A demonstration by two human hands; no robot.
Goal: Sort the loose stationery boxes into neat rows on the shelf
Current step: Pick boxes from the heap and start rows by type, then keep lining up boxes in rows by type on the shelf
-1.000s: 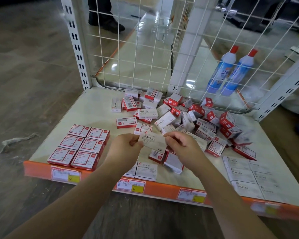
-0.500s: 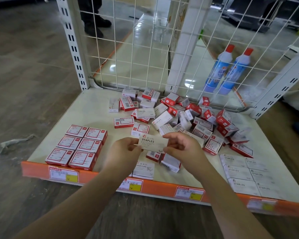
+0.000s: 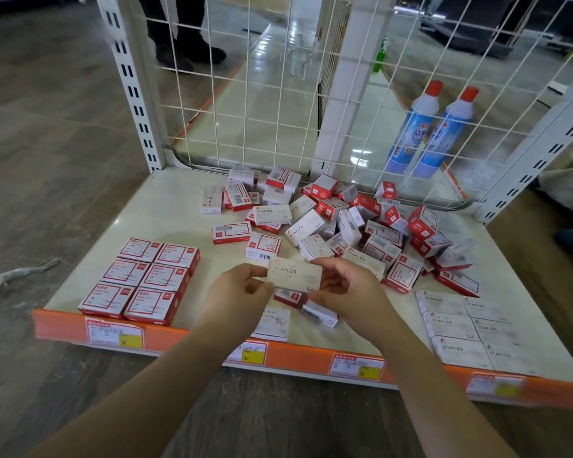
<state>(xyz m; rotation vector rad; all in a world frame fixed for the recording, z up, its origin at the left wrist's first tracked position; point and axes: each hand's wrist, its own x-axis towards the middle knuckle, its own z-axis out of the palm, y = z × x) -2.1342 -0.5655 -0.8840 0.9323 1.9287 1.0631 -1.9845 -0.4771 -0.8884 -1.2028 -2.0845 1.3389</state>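
A white staples box point(image 3: 295, 275) hangs above the front middle of the low shelf point(image 3: 166, 219). My left hand point(image 3: 237, 292) pinches its left end and my right hand point(image 3: 346, 287) grips its right end. Behind it lies a loose pile of red and white boxes point(image 3: 344, 216). Red boxes point(image 3: 143, 280) stand in neat rows at the front left. White staples boxes point(image 3: 470, 328) lie in rows at the front right. A white paper-clips box point(image 3: 273, 323) and a red-and-white box point(image 3: 320, 314) lie under my hands.
A white wire grid point(image 3: 278, 77) closes the shelf's back, with slotted posts point(image 3: 136, 94) at both corners. Two blue bottles point(image 3: 434, 130) stand behind the grid. An orange price strip point(image 3: 298, 357) runs along the front edge. A person's shoes point(image 3: 189, 51) are beyond the grid.
Both hands still hold the staples box, which has levelled slightly and stays above the shelf's front. The view has shifted a little; the piles and rows are unchanged.
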